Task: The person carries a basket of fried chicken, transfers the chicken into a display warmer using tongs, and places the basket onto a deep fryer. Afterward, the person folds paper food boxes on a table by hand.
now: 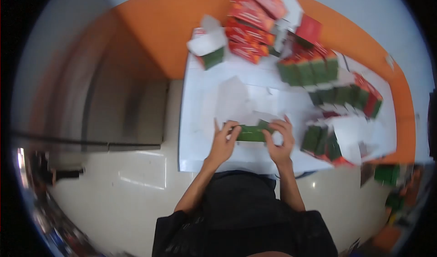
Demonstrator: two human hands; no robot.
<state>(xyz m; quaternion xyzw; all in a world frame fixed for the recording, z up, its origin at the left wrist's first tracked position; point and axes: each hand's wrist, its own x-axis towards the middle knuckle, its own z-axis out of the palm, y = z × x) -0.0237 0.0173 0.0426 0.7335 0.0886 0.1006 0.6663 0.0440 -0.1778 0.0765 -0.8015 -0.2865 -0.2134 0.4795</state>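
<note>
Between my two hands, just above the white table (195, 152), is a small green carton (251, 134) lying lengthwise from left to right. My left hand (222, 142) grips its left end, thumb and fingers closed on it. At the opposite end my right hand (280, 142) pinches it beside what looks like a raised green flap. A sheet of white paper (232, 97) lies beyond the carton. Blur hides any print on the carton.
Red-and-orange boxes (252, 11) are piled at the back. Rows of green-and-red cartons (309, 72) and an open box of green cartons (323, 143) fill the right side. Another open box (211, 56) stands back left. A grey cabinet (132, 106) stands left of the table.
</note>
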